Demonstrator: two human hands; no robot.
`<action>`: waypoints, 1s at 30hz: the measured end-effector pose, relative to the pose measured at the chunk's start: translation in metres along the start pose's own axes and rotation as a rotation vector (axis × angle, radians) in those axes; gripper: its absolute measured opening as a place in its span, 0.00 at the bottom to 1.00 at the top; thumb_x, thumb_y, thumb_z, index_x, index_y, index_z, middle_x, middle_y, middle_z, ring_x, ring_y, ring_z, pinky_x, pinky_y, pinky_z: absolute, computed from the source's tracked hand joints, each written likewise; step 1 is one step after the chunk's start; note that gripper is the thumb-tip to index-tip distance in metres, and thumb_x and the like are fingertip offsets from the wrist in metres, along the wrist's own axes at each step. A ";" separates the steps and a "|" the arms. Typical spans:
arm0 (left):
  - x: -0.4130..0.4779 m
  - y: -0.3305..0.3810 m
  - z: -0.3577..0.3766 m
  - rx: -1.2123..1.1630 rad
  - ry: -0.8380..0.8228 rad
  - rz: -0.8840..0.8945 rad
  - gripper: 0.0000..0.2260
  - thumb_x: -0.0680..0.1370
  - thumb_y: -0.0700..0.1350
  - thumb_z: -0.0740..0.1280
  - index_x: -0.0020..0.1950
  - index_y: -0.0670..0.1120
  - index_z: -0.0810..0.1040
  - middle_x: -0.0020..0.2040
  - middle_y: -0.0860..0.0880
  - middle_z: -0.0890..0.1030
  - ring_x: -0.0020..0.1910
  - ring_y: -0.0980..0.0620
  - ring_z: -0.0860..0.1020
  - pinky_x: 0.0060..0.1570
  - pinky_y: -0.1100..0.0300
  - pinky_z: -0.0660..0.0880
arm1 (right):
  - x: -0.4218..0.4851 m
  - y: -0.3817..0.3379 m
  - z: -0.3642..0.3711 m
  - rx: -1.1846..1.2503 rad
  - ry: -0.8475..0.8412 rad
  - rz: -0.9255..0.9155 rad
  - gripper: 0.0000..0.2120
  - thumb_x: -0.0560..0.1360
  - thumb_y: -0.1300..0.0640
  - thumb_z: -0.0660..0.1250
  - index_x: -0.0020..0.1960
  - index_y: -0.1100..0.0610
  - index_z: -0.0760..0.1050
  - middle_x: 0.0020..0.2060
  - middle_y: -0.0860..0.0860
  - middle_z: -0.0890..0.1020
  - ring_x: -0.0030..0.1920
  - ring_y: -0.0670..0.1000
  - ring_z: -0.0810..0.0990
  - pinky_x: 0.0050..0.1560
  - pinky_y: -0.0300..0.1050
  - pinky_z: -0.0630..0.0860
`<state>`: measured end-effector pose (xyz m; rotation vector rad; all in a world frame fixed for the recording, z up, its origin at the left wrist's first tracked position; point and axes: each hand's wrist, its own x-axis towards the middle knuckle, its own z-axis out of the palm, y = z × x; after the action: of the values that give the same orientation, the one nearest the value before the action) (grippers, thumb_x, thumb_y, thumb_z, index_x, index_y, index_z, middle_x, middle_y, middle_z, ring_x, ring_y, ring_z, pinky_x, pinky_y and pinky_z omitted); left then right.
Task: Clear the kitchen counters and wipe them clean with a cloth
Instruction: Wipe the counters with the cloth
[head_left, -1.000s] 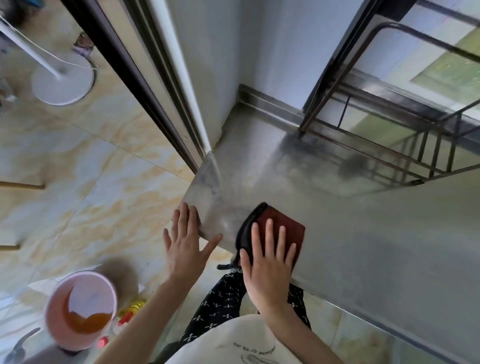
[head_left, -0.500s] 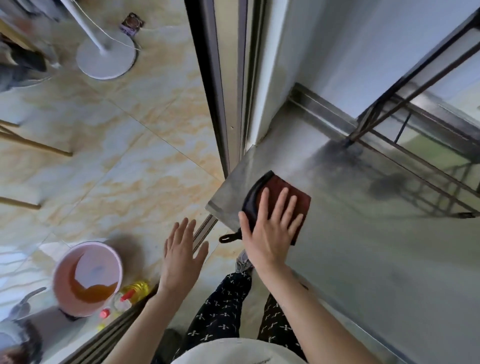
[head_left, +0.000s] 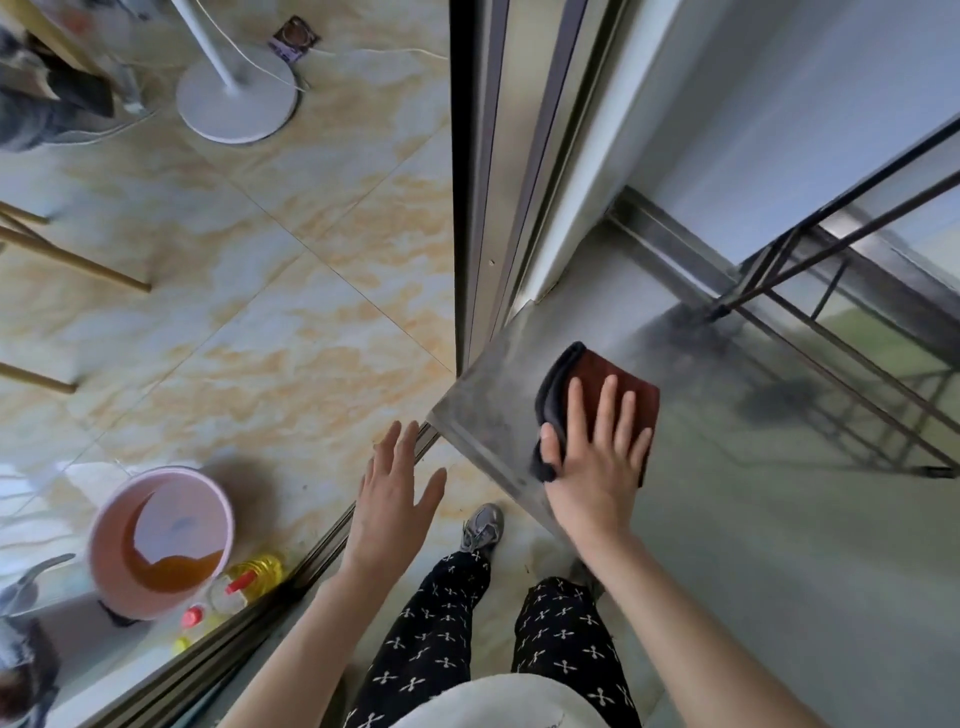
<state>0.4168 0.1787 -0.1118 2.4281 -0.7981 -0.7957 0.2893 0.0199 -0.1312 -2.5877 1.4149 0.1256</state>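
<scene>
The right hand (head_left: 597, 467) lay flat, fingers straight and spread, pressing a folded dark-red cloth with a black edge (head_left: 626, 382) onto the brushed stainless-steel counter (head_left: 779, 545). The cloth sat near the counter's corner, between three and four o'clock from the view's centre. The left hand (head_left: 395, 499) hovered released, fingers extended, holding nothing, at nine o'clock from the right hand. A round pink plastic bucket (head_left: 156, 470) of amber liquid stood at eight o'clock.
</scene>
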 end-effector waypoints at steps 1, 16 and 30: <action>0.002 0.006 0.002 0.008 0.025 0.028 0.28 0.78 0.52 0.60 0.75 0.47 0.55 0.76 0.46 0.55 0.74 0.46 0.56 0.71 0.49 0.56 | -0.007 -0.006 0.000 0.002 0.010 -0.024 0.28 0.78 0.41 0.48 0.75 0.51 0.58 0.74 0.59 0.59 0.73 0.63 0.58 0.69 0.66 0.55; 0.049 0.068 0.061 0.398 0.063 0.304 0.26 0.80 0.58 0.45 0.74 0.46 0.59 0.75 0.49 0.58 0.74 0.50 0.50 0.69 0.42 0.50 | -0.013 0.049 -0.005 0.034 0.056 0.088 0.28 0.78 0.41 0.49 0.75 0.51 0.59 0.74 0.58 0.61 0.73 0.62 0.60 0.68 0.64 0.58; 0.049 0.070 0.067 0.410 0.151 0.289 0.24 0.78 0.54 0.51 0.73 0.47 0.62 0.73 0.47 0.63 0.74 0.49 0.55 0.70 0.44 0.53 | 0.041 0.063 -0.011 0.123 0.118 0.214 0.28 0.76 0.42 0.53 0.73 0.51 0.63 0.73 0.58 0.63 0.72 0.63 0.61 0.68 0.66 0.57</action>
<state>0.3796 0.0805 -0.1385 2.5894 -1.3189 -0.3590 0.2589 -0.0494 -0.1352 -2.3757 1.6819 -0.0837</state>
